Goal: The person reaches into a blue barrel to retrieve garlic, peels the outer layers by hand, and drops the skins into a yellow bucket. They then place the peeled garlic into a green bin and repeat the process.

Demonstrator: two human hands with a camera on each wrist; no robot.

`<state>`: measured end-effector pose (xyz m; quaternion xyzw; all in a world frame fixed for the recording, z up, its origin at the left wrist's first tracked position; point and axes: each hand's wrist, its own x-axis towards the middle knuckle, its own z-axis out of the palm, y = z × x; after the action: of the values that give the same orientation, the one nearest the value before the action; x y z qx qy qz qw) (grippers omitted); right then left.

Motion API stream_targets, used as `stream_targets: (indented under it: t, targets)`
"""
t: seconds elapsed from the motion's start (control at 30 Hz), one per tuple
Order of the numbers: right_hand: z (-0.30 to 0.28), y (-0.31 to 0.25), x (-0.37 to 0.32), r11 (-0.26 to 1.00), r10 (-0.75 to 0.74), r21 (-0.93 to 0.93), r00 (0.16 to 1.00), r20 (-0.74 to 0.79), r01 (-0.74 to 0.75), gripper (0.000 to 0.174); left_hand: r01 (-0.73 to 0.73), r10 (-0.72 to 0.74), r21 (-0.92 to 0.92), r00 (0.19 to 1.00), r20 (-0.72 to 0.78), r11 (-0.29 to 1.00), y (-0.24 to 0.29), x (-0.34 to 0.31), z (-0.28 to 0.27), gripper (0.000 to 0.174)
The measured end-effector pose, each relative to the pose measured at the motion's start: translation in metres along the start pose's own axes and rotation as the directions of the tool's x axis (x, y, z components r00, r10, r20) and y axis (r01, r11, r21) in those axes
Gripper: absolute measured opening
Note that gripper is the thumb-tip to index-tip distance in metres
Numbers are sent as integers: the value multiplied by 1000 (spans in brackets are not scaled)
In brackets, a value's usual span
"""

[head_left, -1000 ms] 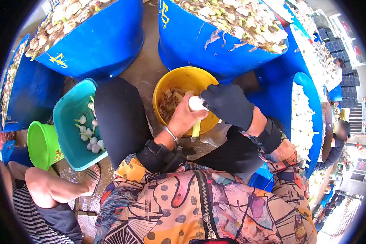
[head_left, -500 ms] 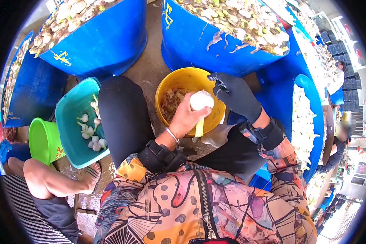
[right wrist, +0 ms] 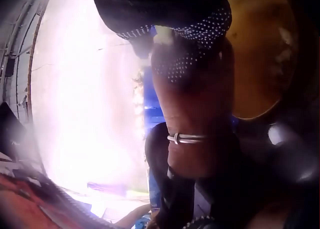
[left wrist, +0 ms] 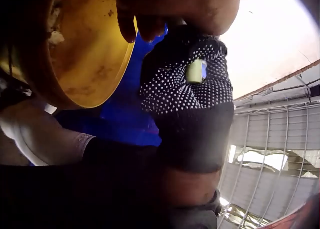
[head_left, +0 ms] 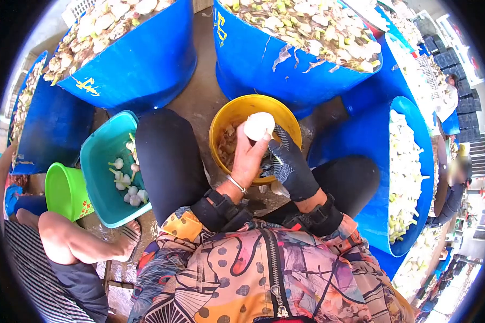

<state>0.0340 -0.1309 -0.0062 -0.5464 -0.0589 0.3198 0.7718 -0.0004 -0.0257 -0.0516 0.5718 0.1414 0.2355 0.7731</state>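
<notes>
Stem [left wrist: 194, 71] (one) only in wrist views, your right hand [head_left: 292, 168], fingers curled round it; head view, above centre: one garlic bulb [head_left: 259, 126], gripped by your left hand [head_left: 248, 160].

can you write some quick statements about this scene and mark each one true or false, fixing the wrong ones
1. The left hand holds a white garlic bulb. True.
2. The right hand is bare. False: it wears a dark glove with white dots.
3. The green bucket stands beside the teal basin. True.
4. The teal basin is at the person's right side. False: it is at the person's left side.
5. The yellow bucket has nothing in it. False: brown scraps lie inside.
6. In the left wrist view, a green stem shows within the right hand's curled grip. True.
</notes>
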Motion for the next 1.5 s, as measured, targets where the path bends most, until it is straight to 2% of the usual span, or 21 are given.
stream_targets:
  t: [0.03,0.1,0.13,0.17,0.23,0.3,0.4,0.43,0.5,0.6,0.63,0.8,0.9,1.0,1.03,1.13,1.23,1.33,1.43,1.5]
  targets:
    - [-4,1,3,1000,4,11,1000,9,-4,53,-20,18,87,1000,16,996,0,-1,0,54]
    - [-15,4,7,904,-214,-381,977,-11,194,53,77,-73,-37,994,78,996,7,-4,-3,54]
    - [-21,5,7,785,-320,-557,947,7,269,54,130,-119,-96,986,117,987,14,-6,-3,55]
    - [-26,4,7,672,-394,-663,917,57,330,54,83,-80,-40,995,64,996,19,-8,-1,52]
    - [-27,-1,2,397,-506,-821,844,177,410,54,33,-45,165,997,68,986,21,-7,-5,49]
    - [-23,-9,-9,341,-442,-881,883,157,327,54,-11,-8,356,999,53,934,19,-7,-8,42]
    - [-18,-20,-18,239,-396,-931,903,168,277,55,34,-67,354,994,82,935,19,-8,-11,39]
    - [-19,-21,-19,203,-387,-940,904,178,272,56,28,-63,292,992,109,956,16,-7,-13,35]
    - [-25,-22,-17,221,-398,-927,896,198,303,56,22,-50,165,985,164,986,6,-5,-17,27]
    - [-36,-24,-13,297,-394,-889,893,218,348,55,242,-224,-93,959,173,966,4,-3,-22,17]
    - [-38,-25,-13,328,-390,-873,893,223,362,55,235,-218,-95,962,164,967,3,-2,-22,15]
    - [-31,-27,-15,308,-392,-914,911,132,265,55,156,-145,-142,986,86,977,13,-6,-16,13]
    - [-34,-24,-13,289,-422,-927,901,103,241,56,72,-70,-41,997,45,997,13,-4,-14,12]
    - [-29,-24,-13,270,-404,-941,911,82,205,56,273,-277,56,957,88,960,10,-7,-13,14]
    - [-26,-24,-14,263,-390,-947,918,72,186,57,328,-323,-54,943,81,943,12,-8,-10,11]
    - [-23,-20,-14,192,-411,-966,908,82,174,57,333,-323,-98,941,105,938,3,-7,-11,9]
    - [-24,-18,-13,240,-426,-944,898,109,229,57,326,-313,-185,945,93,927,0,-7,-12,9]
    - [-32,-12,-7,352,-471,-876,871,139,330,53,266,-262,-144,964,46,953,-3,-3,-18,7]
    - [-44,-12,-6,632,-280,-748,960,26,204,49,133,-128,129,991,-50,983,-18,7,-26,8]
    - [-41,-25,-13,812,-91,-583,994,-54,43,46,189,-178,143,980,-85,971,-23,13,-30,9]
